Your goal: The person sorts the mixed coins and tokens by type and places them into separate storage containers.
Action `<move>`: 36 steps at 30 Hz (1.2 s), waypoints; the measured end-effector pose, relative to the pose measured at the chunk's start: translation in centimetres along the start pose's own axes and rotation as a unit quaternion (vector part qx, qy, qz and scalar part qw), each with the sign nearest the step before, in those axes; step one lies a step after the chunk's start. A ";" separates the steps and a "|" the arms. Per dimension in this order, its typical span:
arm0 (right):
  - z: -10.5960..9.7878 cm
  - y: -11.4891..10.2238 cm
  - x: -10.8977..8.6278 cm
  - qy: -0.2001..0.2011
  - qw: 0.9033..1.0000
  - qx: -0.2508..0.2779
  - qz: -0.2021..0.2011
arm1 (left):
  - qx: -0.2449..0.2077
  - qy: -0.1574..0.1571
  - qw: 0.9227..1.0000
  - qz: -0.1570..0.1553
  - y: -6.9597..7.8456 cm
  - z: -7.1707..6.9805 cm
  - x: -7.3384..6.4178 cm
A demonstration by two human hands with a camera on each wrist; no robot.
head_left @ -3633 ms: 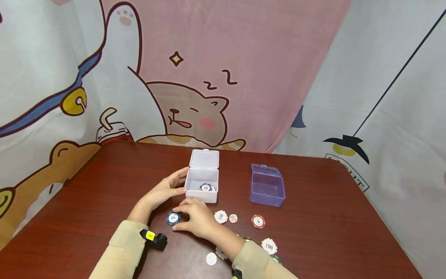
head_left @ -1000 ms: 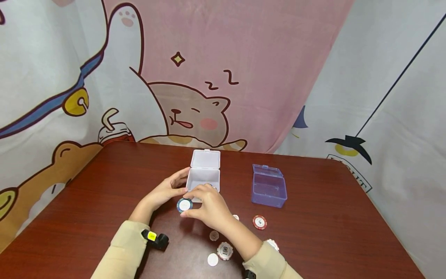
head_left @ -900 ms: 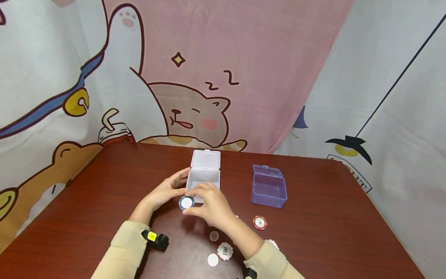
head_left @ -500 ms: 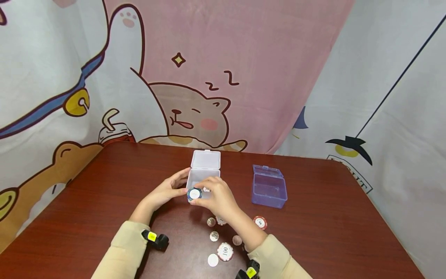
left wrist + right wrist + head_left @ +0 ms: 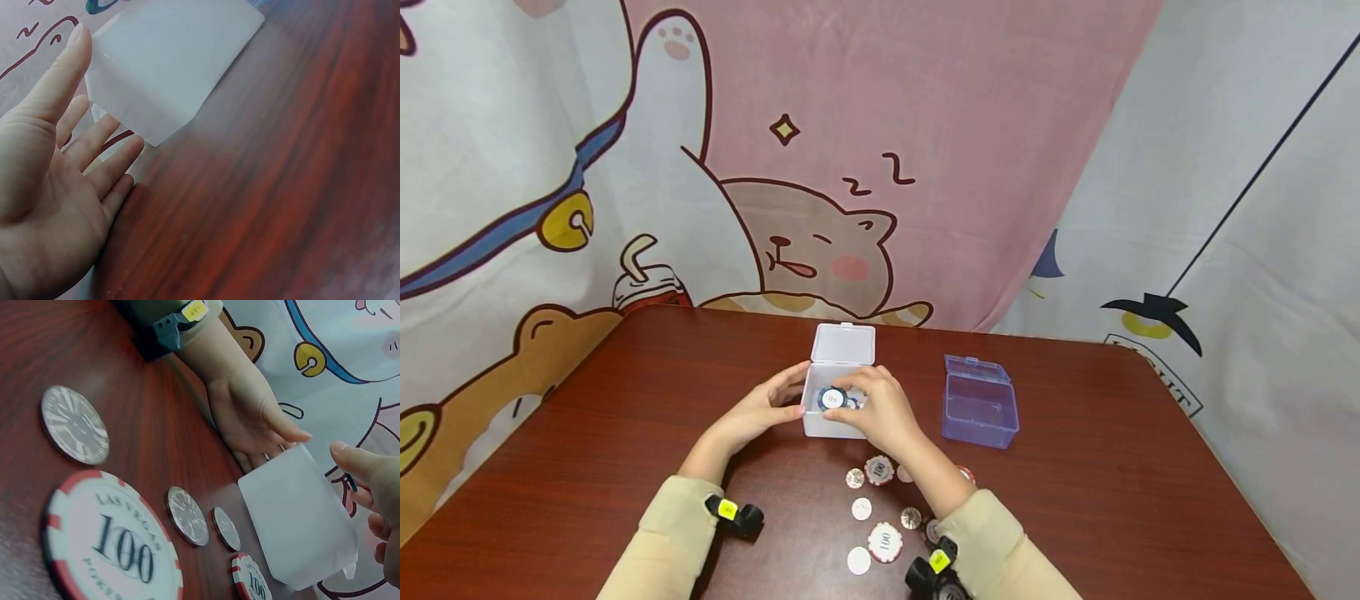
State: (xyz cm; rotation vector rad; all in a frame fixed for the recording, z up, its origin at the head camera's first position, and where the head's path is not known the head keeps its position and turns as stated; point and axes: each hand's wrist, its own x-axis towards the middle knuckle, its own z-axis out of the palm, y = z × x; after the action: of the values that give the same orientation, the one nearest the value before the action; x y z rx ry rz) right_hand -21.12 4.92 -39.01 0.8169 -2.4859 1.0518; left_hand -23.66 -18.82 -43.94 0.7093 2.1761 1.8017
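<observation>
My right hand (image 5: 883,408) pinches a blue-edged poker chip (image 5: 832,398) between thumb and fingers over the mouth of a white lidded box (image 5: 835,427), whose lid stands raised at the back. Another blue-edged chip (image 5: 852,403) shows partly inside that box. My left hand (image 5: 765,408) touches the box's left side with fairly straight fingers. In the left wrist view the thumb lies along the box's edge. From the right wrist, the pinched chip (image 5: 351,482) appears edge-on, and the box's inside is hidden.
Right of the white box stands a translucent purple box (image 5: 980,408), lid raised. In front lie white "100" chips (image 5: 885,542), silvery coins (image 5: 911,518) and pale discs (image 5: 859,560). A red chip (image 5: 966,474) and dark chips are partly hidden by my right arm.
My right hand has picked up the blue-edged chip from the table and carried it up and right to above the white box. The left hand has stayed at the box's side.
</observation>
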 end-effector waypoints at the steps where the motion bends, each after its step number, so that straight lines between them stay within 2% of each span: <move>1: 0.0 0.1 0.1 0.002 1.000 0.001 0.002 | 0.000 0.000 1.000 0.000 0.0 0.0 0.0; 13: 0.4 1.6 1.1 -0.006 0.999 0.000 0.044 | -0.006 -0.002 1.000 -0.005 0.0 0.1 0.0; 22: 0.6 2.3 1.8 -0.021 0.999 -0.007 0.047 | -0.010 -0.001 1.000 -0.006 0.0 0.1 0.0; 29: 0.5 2.6 2.0 -0.027 0.998 -0.035 0.049 | -0.008 0.000 1.000 -0.007 0.0 0.1 0.1; 36: 0.6 2.9 2.1 -0.039 0.995 -0.010 0.090 | -0.005 0.000 1.000 -0.002 0.0 0.0 0.2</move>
State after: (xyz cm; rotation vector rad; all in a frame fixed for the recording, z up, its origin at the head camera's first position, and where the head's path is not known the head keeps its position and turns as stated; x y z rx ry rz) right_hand -24.59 5.32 -40.03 0.6500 -2.6712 1.0708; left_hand -23.80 -18.70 -43.92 0.7009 2.1659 1.8099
